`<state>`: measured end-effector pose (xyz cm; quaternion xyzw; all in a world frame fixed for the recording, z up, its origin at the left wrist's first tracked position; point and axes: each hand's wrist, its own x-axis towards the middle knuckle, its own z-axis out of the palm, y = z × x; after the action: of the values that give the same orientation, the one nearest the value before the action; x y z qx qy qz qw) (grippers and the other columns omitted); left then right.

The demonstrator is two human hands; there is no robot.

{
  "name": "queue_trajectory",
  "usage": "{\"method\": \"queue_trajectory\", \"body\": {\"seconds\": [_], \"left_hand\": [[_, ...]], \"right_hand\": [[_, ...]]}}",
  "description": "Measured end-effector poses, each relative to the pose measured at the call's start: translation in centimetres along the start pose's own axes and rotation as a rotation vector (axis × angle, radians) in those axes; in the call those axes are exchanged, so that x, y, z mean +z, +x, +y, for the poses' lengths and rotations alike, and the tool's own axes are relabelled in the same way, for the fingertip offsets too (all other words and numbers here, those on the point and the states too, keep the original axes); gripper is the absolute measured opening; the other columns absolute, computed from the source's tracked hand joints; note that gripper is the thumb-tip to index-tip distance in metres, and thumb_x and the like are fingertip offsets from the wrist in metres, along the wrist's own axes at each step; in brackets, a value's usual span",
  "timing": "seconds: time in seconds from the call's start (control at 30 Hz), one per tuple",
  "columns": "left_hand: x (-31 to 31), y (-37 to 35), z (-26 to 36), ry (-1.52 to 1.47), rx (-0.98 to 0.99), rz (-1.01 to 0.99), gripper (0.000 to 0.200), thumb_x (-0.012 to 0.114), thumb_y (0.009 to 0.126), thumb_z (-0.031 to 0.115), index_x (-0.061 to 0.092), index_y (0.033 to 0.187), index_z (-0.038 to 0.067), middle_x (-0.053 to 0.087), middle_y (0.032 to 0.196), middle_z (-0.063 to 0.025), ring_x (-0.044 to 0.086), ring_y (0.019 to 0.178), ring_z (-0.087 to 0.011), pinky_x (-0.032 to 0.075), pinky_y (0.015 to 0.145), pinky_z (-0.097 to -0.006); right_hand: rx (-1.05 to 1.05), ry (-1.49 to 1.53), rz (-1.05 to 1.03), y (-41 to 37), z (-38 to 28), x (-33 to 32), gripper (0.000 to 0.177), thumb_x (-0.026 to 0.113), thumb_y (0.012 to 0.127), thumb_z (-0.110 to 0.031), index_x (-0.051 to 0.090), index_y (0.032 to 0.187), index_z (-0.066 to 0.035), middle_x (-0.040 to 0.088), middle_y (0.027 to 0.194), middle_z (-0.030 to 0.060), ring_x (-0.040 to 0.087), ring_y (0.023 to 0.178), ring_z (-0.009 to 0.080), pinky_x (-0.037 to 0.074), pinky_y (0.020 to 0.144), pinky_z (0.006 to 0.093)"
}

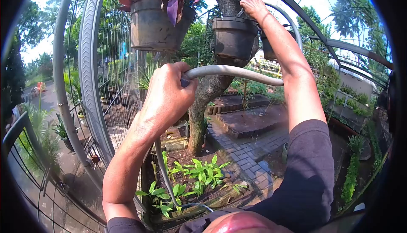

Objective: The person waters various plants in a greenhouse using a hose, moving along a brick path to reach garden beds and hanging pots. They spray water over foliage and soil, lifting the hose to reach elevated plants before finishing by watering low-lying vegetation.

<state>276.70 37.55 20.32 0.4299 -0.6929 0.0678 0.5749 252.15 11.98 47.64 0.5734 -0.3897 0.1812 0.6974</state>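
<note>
My left hand (169, 91) is closed round a grey garden hose (233, 71) at about chest height. From there the hose runs right, passes behind my right forearm and curves up toward my right hand (254, 7). That hand is raised and closed on the hose near its end, just above the rim of a black hanging pot (235, 37). The pot's inside is hidden from here. Below my left hand, another length of hose (165, 171) drops to the ground. A larger weathered pot (159, 25) with purple-leaved plants (173, 1) hangs to the left of the black one.
A tree trunk (197, 122) stands behind the pots. Low green plants (203, 173) grow in the bed beneath. Wire fencing and a metal post (87, 63) rise on the left. Brick paving (241, 150) and a raised bed (250, 120) lie beyond. Another pot (268, 46) is partly behind my right arm.
</note>
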Motion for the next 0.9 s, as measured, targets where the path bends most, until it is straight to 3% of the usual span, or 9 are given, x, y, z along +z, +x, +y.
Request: {"method": "queue_trajectory", "body": {"seconds": [0.4,0.7,0.9], "left_hand": [[0.3,0.0,-1.0,-0.006,0.019,0.0,0.022,0.067,0.08,0.012,0.064,0.089,-0.007,0.052,0.058,-0.0056,0.047,0.055,-0.0103,0.04,0.052,-0.0318],[-0.5,-0.6,-1.3,-0.016,0.013,0.004,0.021,0.066,0.08,0.011,0.064,0.088,-0.008,0.053,0.058,-0.0058,0.048,0.056,-0.01,0.04,0.053,-0.0318],[-1.3,-1.2,-1.5,0.034,0.011,-0.004,0.02,0.066,0.08,0.011,0.063,0.089,-0.007,0.052,0.058,-0.0068,0.047,0.055,-0.0104,0.04,0.052,-0.0326]], "right_hand": [[0.034,-0.045,-0.136,-0.6,-0.2,-0.3,0.015,0.053,0.086,-0.015,0.066,0.088,-0.02,0.069,0.092,0.002,0.064,0.097,0.0264,0.051,0.077,0.038],[-0.027,-0.001,-0.046,-0.1,-1.3,-0.1,0.015,0.053,0.084,-0.012,0.067,0.079,-0.016,0.07,0.087,0.0071,0.068,0.09,0.0286,0.054,0.069,0.0384],[-0.022,-0.011,-0.08,0.0,-1.9,-1.8,0.014,0.053,0.085,-0.012,0.067,0.083,-0.014,0.071,0.091,0.0083,0.067,0.092,0.0285,0.055,0.072,0.0389]]}}
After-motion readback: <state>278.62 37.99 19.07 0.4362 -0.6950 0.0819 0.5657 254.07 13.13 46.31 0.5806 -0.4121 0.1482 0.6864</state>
